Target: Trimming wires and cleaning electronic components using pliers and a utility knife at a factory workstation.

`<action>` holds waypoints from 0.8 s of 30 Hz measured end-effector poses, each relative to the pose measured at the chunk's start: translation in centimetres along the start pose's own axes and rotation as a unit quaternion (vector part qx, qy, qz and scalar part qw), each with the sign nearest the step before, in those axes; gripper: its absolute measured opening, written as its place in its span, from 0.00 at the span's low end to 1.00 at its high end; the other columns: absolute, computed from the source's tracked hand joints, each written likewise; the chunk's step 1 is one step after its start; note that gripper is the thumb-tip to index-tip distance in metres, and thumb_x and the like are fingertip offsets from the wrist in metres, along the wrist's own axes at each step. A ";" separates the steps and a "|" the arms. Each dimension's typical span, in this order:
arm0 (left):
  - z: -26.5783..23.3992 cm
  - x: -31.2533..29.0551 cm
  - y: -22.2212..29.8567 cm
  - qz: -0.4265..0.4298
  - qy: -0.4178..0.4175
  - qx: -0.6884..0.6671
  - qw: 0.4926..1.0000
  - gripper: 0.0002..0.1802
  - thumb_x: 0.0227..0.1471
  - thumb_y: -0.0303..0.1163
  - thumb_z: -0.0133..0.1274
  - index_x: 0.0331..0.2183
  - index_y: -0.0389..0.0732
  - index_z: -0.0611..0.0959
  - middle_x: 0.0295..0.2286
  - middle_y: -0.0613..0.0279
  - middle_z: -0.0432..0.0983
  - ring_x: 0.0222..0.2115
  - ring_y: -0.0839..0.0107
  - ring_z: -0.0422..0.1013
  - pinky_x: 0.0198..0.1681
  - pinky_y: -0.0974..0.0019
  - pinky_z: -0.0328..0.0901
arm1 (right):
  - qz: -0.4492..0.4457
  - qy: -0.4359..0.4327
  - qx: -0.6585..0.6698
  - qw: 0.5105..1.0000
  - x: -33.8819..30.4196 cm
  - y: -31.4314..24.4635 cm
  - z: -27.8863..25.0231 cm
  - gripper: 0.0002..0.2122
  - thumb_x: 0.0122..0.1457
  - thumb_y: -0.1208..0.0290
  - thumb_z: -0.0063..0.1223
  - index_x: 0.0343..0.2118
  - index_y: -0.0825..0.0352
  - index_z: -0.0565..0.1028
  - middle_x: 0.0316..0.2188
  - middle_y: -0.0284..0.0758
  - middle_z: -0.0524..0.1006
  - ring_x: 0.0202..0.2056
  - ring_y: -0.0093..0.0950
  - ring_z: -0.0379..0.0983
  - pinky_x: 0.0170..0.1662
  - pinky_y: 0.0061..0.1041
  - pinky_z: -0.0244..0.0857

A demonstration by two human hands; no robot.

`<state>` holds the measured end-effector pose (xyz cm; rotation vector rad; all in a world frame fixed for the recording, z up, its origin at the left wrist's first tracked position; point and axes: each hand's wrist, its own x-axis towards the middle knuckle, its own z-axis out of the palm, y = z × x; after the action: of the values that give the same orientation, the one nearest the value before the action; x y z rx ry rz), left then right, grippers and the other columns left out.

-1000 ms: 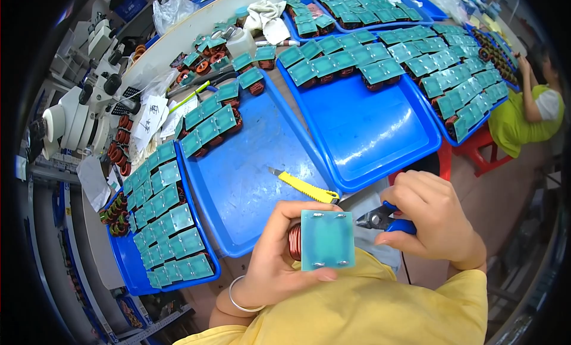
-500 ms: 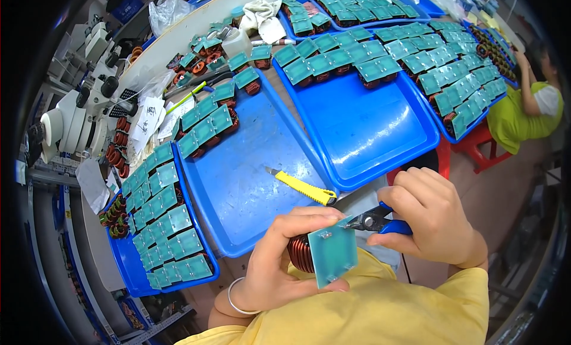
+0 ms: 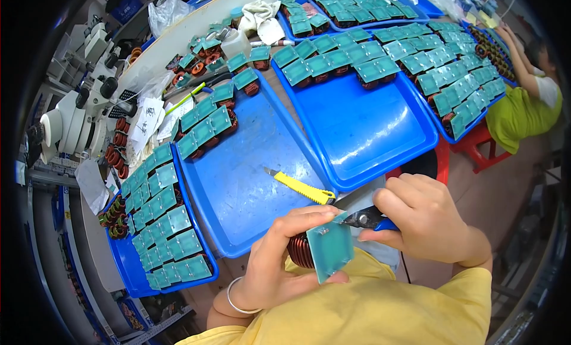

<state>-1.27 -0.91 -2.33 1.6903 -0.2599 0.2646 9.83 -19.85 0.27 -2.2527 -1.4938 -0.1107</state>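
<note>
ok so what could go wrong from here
The tips of the blue-handled pliers in the right hand are close to the left hand's fingertips on the green board, so a slip might pinch one.

The yellow utility knife lies blade out in the blue tray; someone reaching in could get cut.

Free room in scuffed tray (image 3: 238,187) beyond left fingers (image 3: 297,222), yellow knife (image 3: 303,187) obstructing

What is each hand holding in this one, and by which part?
Left hand: the green board with a coil, by its upper and lower edges. Right hand: the cutters, by their handles.
</note>
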 end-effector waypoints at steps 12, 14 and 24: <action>-0.9 0.7 -2.2 -0.199 0.031 -0.485 0.851 0.49 0.46 0.66 0.37 0.54 0.33 0.56 0.35 0.53 0.65 0.15 0.74 0.62 0.14 0.79 0.55 | 0.001 -0.318 0.089 0.944 -2.3 1.3 3.8 0.17 0.47 0.59 0.56 0.29 0.70 0.69 0.22 0.39 0.72 0.27 0.41 0.71 0.29 0.30 0.66; -0.8 0.3 -2.3 -0.205 0.032 -0.502 0.840 0.49 0.45 0.67 0.37 0.55 0.34 0.55 0.34 0.54 0.66 0.14 0.76 0.60 0.14 0.79 0.54 | -0.020 -0.263 0.179 0.948 -0.8 0.6 2.3 0.17 0.47 0.59 0.57 0.30 0.70 0.68 0.24 0.39 0.72 0.28 0.41 0.71 0.31 0.30 0.66; -1.6 0.5 -4.1 -0.230 -0.008 -0.437 0.870 0.45 0.48 0.59 0.43 0.57 0.41 0.50 0.38 0.55 0.68 0.25 0.68 0.69 0.23 0.74 0.63 | -0.029 -0.037 0.402 0.914 6.1 0.2 2.3 0.25 0.39 0.69 0.64 0.41 0.69 0.67 0.37 0.40 0.71 0.41 0.37 0.68 0.43 0.29 0.62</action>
<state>0.45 1.25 -5.77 0.8038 0.0319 -0.2129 12.19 -13.79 -0.07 -1.5502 -1.3050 0.4921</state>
